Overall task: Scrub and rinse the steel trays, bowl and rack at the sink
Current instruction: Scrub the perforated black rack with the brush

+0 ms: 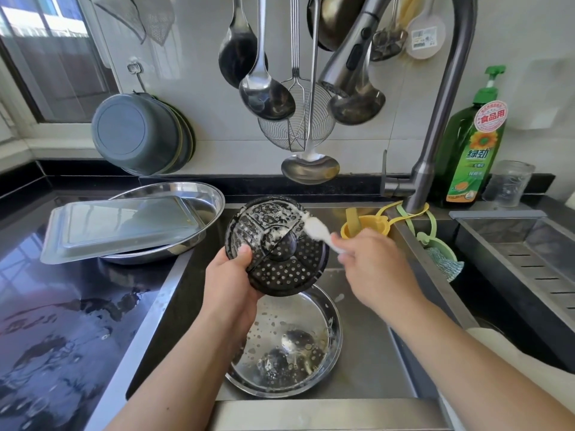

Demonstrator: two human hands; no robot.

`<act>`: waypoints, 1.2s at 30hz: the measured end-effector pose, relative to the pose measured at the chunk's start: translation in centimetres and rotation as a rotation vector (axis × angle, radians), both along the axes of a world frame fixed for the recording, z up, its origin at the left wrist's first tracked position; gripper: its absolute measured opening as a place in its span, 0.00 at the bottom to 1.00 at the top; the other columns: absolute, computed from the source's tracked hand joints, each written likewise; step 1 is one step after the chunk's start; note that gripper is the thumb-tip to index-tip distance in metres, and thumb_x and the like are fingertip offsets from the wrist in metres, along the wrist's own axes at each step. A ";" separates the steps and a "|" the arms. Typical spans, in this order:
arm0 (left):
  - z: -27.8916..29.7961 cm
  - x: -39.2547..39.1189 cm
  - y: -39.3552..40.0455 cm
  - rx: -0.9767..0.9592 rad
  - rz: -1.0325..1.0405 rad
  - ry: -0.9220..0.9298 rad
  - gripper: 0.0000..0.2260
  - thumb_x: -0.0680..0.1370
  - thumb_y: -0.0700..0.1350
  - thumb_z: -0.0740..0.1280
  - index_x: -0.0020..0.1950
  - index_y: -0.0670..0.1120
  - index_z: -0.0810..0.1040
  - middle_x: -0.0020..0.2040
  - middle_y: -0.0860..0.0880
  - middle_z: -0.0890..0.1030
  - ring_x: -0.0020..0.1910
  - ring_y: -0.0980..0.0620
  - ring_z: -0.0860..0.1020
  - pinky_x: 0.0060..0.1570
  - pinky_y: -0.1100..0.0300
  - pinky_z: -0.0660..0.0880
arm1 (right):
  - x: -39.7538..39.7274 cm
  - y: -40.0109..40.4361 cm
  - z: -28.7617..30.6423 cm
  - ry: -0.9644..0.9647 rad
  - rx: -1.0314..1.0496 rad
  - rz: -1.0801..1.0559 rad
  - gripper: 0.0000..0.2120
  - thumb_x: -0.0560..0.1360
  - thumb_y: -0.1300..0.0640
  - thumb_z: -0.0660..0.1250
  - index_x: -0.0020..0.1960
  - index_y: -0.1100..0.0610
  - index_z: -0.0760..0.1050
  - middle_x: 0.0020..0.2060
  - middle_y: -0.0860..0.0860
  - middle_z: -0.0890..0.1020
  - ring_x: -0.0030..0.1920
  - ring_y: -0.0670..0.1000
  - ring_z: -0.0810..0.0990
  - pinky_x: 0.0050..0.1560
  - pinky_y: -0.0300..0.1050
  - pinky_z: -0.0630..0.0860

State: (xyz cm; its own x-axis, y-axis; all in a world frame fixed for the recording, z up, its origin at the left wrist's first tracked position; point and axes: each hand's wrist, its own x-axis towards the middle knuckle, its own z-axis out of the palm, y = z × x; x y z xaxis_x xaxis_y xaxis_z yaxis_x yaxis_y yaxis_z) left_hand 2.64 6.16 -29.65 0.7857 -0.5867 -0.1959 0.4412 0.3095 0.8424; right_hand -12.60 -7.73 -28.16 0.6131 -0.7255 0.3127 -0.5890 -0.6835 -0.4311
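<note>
Beside faucet, bottle (469, 150) labelled 绿劲, 食品用; left grip (230, 275) clutching rack (277, 244), right (373, 265) pinching brush (317, 231).

A home kitchen is indicated: a recessed steel sink (357, 321) under a grey gooseneck tap (435, 119), steel ladles (264, 88) hung on the far tiled wall (211, 98), and a green detergent bottle (469, 150) at the far right.

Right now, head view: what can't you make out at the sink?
- Brush handle: motion-blurred, hidden in the right hand.
- Rack near rim: covered by the left hand.
- Bowl far rim: behind the rack.
- Round tray: mostly under the rectangular tray.
- Right basin: cut off by the frame edge.
</note>
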 end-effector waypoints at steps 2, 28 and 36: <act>0.1 -0.3 0.0 0.011 -0.011 -0.025 0.12 0.87 0.38 0.58 0.66 0.44 0.78 0.57 0.44 0.87 0.57 0.43 0.85 0.52 0.43 0.83 | -0.4 -0.5 0.0 -0.022 -0.011 -0.079 0.18 0.83 0.56 0.64 0.70 0.42 0.76 0.46 0.45 0.73 0.44 0.50 0.74 0.43 0.52 0.78; 0.4 -1.6 -0.2 -0.050 -0.069 -0.085 0.12 0.87 0.38 0.57 0.63 0.43 0.80 0.57 0.44 0.87 0.56 0.46 0.86 0.50 0.46 0.83 | 0.4 1.7 0.1 -0.019 0.054 0.084 0.19 0.83 0.55 0.64 0.72 0.42 0.74 0.47 0.44 0.71 0.46 0.45 0.72 0.46 0.43 0.70; 0.7 -1.6 -0.2 -0.134 -0.044 -0.031 0.19 0.80 0.25 0.57 0.65 0.40 0.78 0.56 0.39 0.86 0.55 0.40 0.86 0.46 0.49 0.84 | 1.2 4.7 0.2 0.100 0.051 0.280 0.24 0.84 0.52 0.60 0.79 0.45 0.63 0.45 0.45 0.68 0.49 0.51 0.74 0.44 0.46 0.71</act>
State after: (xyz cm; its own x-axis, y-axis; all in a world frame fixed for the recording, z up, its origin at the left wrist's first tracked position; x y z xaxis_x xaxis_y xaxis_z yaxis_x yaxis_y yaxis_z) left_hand 1.01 5.92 -28.98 0.7629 -0.6402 -0.0900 0.4315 0.4005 0.8083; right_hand -11.42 -3.08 -27.96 0.8173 -0.5374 0.2080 -0.4221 -0.8040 -0.4187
